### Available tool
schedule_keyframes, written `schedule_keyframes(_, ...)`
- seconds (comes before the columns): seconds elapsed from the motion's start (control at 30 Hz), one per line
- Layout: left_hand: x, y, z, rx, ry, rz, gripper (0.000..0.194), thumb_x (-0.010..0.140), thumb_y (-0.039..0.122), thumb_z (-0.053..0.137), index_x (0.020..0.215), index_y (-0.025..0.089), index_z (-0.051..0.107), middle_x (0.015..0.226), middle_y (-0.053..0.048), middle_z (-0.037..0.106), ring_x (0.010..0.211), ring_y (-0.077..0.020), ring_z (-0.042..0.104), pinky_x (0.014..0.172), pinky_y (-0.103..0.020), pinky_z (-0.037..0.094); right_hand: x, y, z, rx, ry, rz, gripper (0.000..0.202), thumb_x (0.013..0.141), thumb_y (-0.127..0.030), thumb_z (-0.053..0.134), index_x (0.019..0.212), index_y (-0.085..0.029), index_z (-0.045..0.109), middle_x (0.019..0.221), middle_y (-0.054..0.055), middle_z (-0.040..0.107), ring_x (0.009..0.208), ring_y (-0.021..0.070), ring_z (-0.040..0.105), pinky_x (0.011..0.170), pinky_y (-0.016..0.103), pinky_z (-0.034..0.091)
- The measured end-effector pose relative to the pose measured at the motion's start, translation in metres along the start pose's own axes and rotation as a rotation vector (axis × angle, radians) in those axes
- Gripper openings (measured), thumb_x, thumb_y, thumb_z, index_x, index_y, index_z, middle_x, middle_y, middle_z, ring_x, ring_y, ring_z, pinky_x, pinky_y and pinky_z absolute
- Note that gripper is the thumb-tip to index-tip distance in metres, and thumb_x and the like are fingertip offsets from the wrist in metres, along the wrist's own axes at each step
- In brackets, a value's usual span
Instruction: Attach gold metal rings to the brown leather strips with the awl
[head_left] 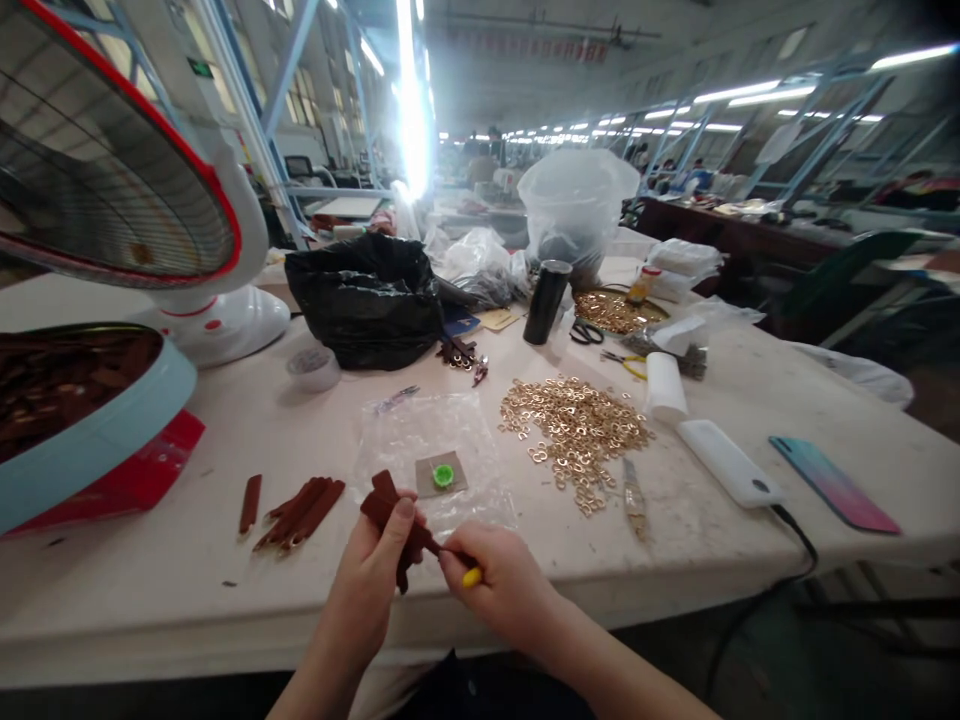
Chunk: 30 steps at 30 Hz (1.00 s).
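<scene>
My left hand (379,560) is closed around several brown leather strips (384,500), which fan out between thumb and fingers. My right hand (499,580) is closed on a thin tool with a yellow handle (472,577); its working end is hidden by my fingers and the strips. Those fingertips meet the end of one strip. Just beyond my hands, a small green cap (443,476) sits on a grey-brown square (427,487) over a clear plastic sheet (480,440). To the left lie more brown strips (304,510), some with metal rings at their ends.
Gold-coloured metal rings (577,425) are heaped right of centre, beside a taped blade-like tool (634,500). A power bank (727,465) and a phone (832,485) lie at right. A blue-rimmed tray (112,430) and a fan (232,325) stand left; a black bag (360,300) stands behind.
</scene>
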<state>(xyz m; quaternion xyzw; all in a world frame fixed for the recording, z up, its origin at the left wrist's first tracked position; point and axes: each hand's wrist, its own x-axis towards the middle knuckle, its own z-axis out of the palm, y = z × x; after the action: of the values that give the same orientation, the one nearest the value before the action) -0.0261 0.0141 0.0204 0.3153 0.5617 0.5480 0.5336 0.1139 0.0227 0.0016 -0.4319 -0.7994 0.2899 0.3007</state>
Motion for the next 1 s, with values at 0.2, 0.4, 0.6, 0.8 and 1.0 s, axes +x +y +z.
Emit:
schedule_keyframes(0.2,-0.003,-0.012,0.018,0.036,-0.033,-0.193,0.041,0.061,0.051,0.067,0.077,0.017,0.053,0.036,0.012,0.035,0.033,-0.0037,0.027,0.033,-0.015,0.02,-0.003,0.007,-0.001,-0.369,0.073,-0.225,0.013,0.076,-0.023,0.05,0.065,-0.019,0.056,0.062,0.003,0.058,0.057,0.0158,0.05,0.05,0.027,0.029)
schedule_keyframes(0.4,0.006,-0.018,0.021,-0.004,0.034,-0.204,0.046,0.047,0.042,0.077,0.081,0.019,0.055,0.045,0.007,0.049,0.036,-0.0077,0.04,0.031,-0.017,0.029,-0.006,0.038,-0.029,-0.412,0.014,-0.151,0.023,0.085,-0.038,0.047,0.086,-0.019,0.061,0.073,0.004,0.065,0.066,0.0163,0.058,0.055,0.025,0.036)
schedule_keyframes(0.6,0.011,-0.025,0.015,0.071,0.065,-0.118,0.046,0.048,0.041,0.078,0.083,0.019,0.056,0.054,0.004,0.058,0.043,-0.0088,0.046,0.032,-0.016,0.029,0.027,0.1,-0.077,-0.653,-0.017,0.442,0.013,0.084,-0.02,0.05,0.09,-0.018,0.061,0.092,0.008,0.065,0.082,0.0177,0.061,0.068,0.025,0.039)
schedule_keyframes(0.8,0.01,-0.029,0.004,0.097,0.114,-0.088,0.048,0.047,0.045,0.078,0.08,0.018,0.058,0.053,0.0,0.064,0.042,-0.0093,0.047,0.034,-0.016,0.033,0.038,0.123,-0.068,-0.681,-0.097,0.482,0.016,0.082,-0.014,0.049,0.089,-0.016,0.063,0.093,0.011,0.066,0.083,0.0209,0.062,0.066,0.026,0.04)
schedule_keyframes(1.0,0.004,-0.024,0.005,0.102,0.105,-0.069,0.046,0.045,0.044,0.079,0.075,0.016,0.059,0.052,-0.004,0.067,0.045,-0.0135,0.054,0.037,-0.019,0.038,0.027,0.126,-0.071,-0.645,-0.126,0.478,0.014,0.078,-0.019,0.054,0.09,-0.018,0.061,0.093,0.008,0.067,0.083,0.0208,0.061,0.066,0.026,0.038)
